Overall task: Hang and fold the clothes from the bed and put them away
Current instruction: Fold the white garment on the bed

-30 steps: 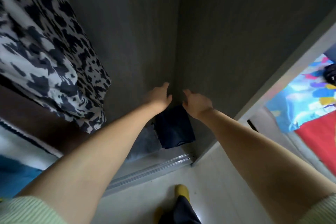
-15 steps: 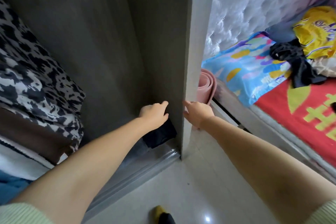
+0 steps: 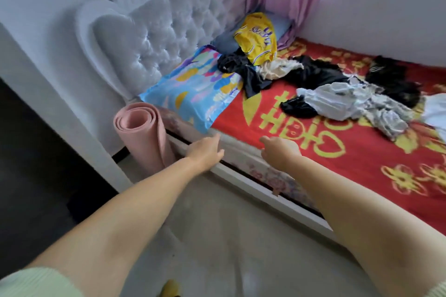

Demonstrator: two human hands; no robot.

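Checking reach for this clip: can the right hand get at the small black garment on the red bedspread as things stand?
Probably yes. The right hand is open over the bed edge, and only bare red bedspread lies between it and the black garment.

Both arms extend forward from the lower corners of the head view, bare from the short pale green sleeves [image 3: 36, 282] to the wrists. The left forearm runs diagonally up and to the right; the right forearm runs diagonally up and to the left, so the two converge toward the centre. The left hand [image 3: 205, 152] is seen from the back, fingers relaxed and nearly straight, pointing forward, holding nothing. The right hand [image 3: 280, 152] is also seen from the back, fingers loosely curled, index finger extended slightly forward, holding nothing. The two hands are level with each other and apart.
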